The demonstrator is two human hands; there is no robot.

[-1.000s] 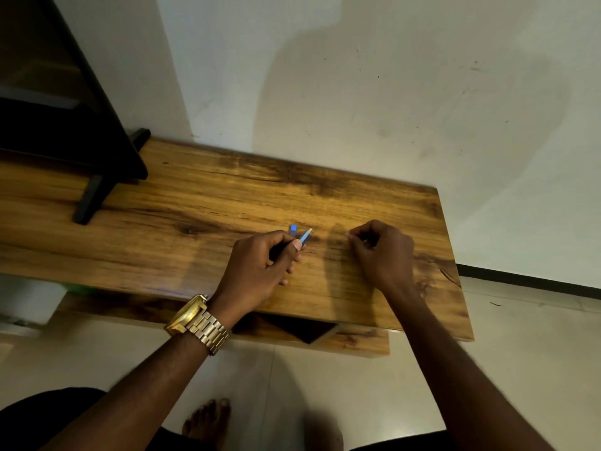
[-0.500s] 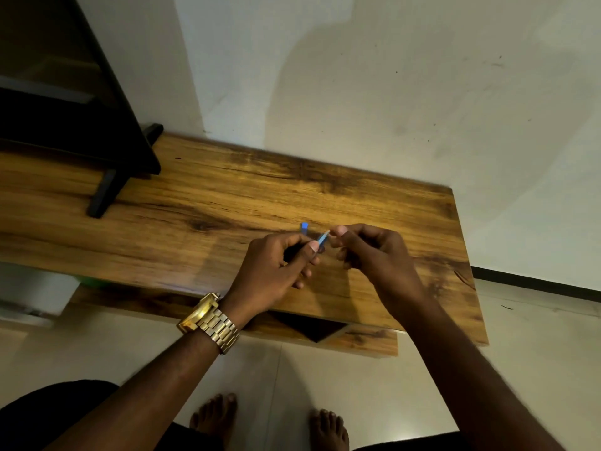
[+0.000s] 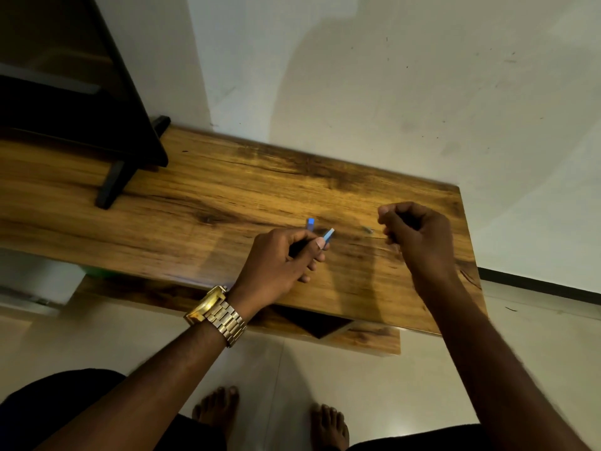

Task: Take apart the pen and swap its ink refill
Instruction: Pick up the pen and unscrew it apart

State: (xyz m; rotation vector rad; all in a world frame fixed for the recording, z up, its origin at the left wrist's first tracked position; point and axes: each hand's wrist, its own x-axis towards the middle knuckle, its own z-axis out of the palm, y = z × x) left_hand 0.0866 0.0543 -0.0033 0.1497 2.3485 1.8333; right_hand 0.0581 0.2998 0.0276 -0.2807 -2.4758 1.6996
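Your left hand (image 3: 279,258) grips the pen barrel (image 3: 327,235) at frame centre, over the wooden bench (image 3: 201,203). Your right hand (image 3: 414,236), right of it, is curled closed; its contents cannot be determined. A small blue piece (image 3: 310,223) lies on the bench just beyond the barrel.

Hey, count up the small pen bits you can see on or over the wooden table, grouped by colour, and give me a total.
Blue: 2, the pen end sticking out of the left hand, and a blue piece on the table.
Grey: 1, a tiny part on the table.
Total: 3.
Anything inside the closed right hand is hidden.
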